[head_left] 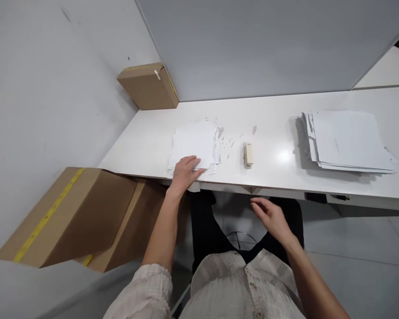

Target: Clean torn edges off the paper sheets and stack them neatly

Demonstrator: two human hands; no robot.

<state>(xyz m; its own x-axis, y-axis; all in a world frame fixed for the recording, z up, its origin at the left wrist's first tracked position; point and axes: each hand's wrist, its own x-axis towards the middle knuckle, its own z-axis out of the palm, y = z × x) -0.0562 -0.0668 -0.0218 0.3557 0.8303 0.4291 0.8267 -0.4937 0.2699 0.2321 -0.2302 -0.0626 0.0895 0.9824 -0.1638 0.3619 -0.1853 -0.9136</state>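
The left hand [185, 172] is pressing flat, fingers together, on the paper stack [194, 141]; light, slippery sheets, probably best pinched at the near edge

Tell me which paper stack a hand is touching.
The smaller stack left of the stapler: the left hand rests on its near edge. The larger right-hand stack lies untouched.

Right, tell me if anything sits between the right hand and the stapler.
Nothing visible on the table does. The right hand hangs in front of its front edge, below the top; the stapler lies just past that edge on bare surface. Paper scraps lie left of it, off the line.
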